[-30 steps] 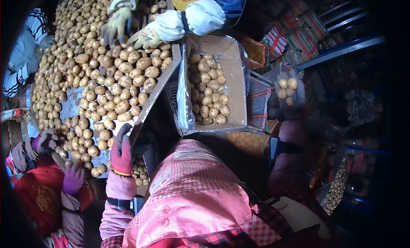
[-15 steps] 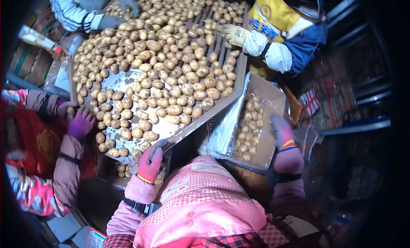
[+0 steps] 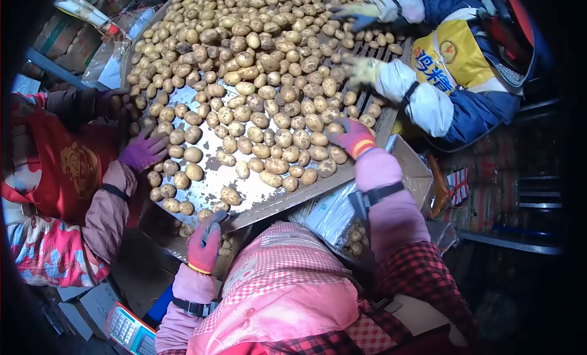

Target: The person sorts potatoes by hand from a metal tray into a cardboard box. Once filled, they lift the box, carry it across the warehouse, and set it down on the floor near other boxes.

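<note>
Across the worktop point(image 3: 275, 209), potatoes point(image 3: 276, 165) lie heaped towards its far side and thinner towards its near edge, where bare, stained metal shows between them. The right hand point(image 3: 353, 138), in a pink glove, reaches over the worktop's near right corner, fingers on or just above the potatoes there; whether its grip has closed round one cannot be told. The left hand point(image 3: 203, 248), gloved likewise, is at the worktop's near left corner with its fingertips up beside the rim; its grip looks narrow, but whether it holds anything cannot be told. Below the worktop's near right edge stands a plastic-lined box point(image 3: 413, 165) with potatoes inside. Left of the worktop, a co-worker's purple glove point(image 3: 143, 152) is beside potatoes; on its right, another co-worker's pale glove point(image 3: 364, 70) reaches over them.
</note>
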A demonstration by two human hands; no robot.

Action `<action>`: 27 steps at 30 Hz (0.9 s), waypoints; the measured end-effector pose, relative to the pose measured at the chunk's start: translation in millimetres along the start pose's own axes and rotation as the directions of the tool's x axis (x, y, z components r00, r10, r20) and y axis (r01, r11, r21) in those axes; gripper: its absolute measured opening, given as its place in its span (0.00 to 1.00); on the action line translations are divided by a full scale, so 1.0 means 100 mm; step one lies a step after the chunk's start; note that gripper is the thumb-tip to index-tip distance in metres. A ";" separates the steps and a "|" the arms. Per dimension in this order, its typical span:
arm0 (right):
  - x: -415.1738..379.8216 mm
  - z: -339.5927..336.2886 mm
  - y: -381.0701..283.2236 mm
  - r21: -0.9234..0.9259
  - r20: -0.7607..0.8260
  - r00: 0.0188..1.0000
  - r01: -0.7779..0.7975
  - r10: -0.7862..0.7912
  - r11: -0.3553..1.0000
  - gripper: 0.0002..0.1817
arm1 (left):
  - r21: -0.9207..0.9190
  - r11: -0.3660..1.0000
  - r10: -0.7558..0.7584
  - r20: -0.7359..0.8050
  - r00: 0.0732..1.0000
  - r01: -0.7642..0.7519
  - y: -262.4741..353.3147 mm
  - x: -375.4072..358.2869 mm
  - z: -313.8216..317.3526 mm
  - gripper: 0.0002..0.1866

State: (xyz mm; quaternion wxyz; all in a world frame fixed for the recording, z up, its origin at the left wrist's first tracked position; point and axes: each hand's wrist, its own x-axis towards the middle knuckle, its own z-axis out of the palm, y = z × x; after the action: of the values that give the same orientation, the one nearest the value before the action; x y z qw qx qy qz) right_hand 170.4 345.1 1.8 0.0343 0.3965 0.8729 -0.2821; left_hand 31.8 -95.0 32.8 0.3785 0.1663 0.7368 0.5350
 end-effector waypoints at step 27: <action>-0.70 -0.17 0.14 -0.430 -0.067 0.896 0.372 -0.440 0.823 0.28 | 0.628 0.540 0.371 0.419 0.829 -0.560 0.02 0.95 0.63 0.27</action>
State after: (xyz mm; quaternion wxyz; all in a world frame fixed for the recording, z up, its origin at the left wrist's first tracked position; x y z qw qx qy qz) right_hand 231.5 314.4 29.3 -0.0165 0.2069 0.9763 -0.0621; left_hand 15.2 9.8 -10.3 0.2073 0.5559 0.7640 0.2536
